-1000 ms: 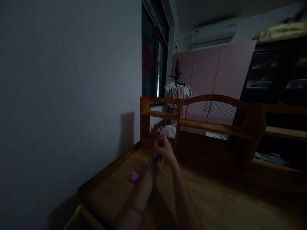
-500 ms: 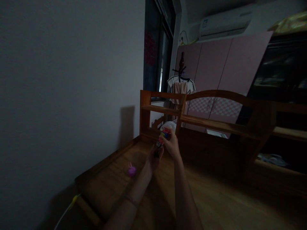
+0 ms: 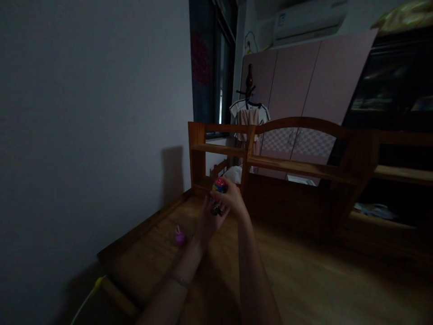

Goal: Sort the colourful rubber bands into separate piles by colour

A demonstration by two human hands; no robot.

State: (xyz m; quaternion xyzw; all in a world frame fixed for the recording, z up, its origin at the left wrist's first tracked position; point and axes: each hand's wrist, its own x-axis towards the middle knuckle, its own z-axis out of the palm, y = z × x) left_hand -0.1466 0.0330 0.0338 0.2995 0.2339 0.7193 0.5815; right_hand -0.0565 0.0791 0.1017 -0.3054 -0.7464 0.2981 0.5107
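Above the wooden desk I hold a small multicoloured object (image 3: 219,184) with both hands. Its top is red with blue and yellow-green patches, and dark shiny parts show at its lower end; its kind is too dim to make out. My right hand (image 3: 234,198) is closed round the coloured upper part. Beneath it, my left hand (image 3: 208,221) cups the dark lower end, its fingers partly hidden. A purple toy with two ear-like points (image 3: 180,237) rests on the desk left of my left forearm.
The wooden desk (image 3: 304,280) carries a raised shelf unit (image 3: 250,144) along its back. A white wall (image 3: 101,113) borders the left side. Behind stand a coat rack with clothes (image 3: 248,117) and a pink wardrobe (image 3: 297,85). A white cable (image 3: 83,307) hangs at the lower left.
My hands and the object appear slightly further left, as does the whole scene with the camera's turn. The object is tilted differently, its red top now facing me more.
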